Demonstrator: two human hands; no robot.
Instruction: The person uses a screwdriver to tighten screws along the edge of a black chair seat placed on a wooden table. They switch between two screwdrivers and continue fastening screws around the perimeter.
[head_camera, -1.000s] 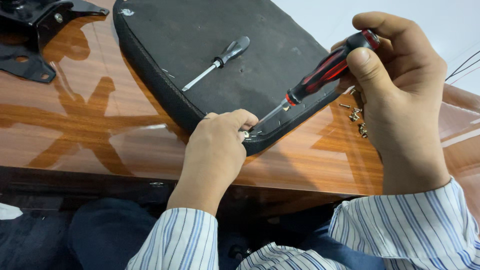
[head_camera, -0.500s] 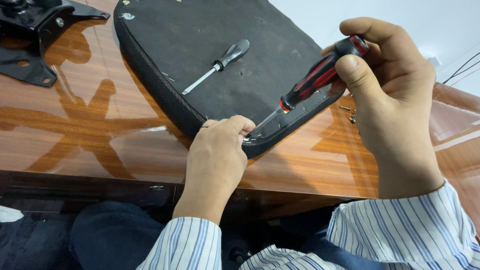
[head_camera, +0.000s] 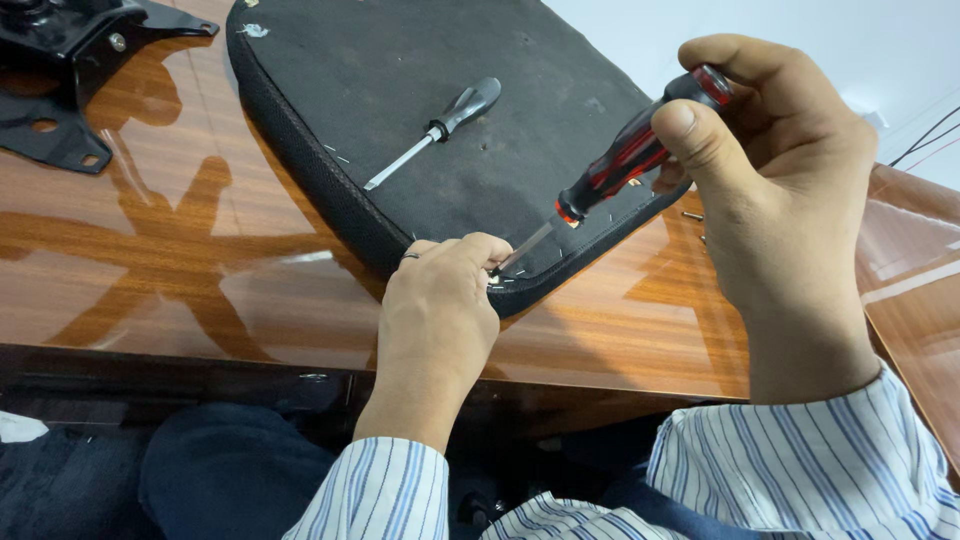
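Note:
A black fabric-covered seat pad (head_camera: 420, 110) lies upside down on a glossy wooden table (head_camera: 190, 270). My right hand (head_camera: 780, 190) grips a red-and-black screwdriver (head_camera: 630, 150), angled down with its metal tip at the pad's near edge. My left hand (head_camera: 440, 310) is closed there, fingers pinching at the pad's rim beside the tip; what it pinches is too small to tell. A second screwdriver with a grey-black handle (head_camera: 440, 125) lies loose on the pad.
A black metal bracket (head_camera: 70, 60) sits at the table's far left corner. A few small screws (head_camera: 692, 215) lie on the table to the right of the pad. The table's front edge runs just below my left hand.
My right hand has lowered and tilted the red-and-black screwdriver slightly, keeping its tip at the pad's edge. My left hand has stayed pinched at the rim.

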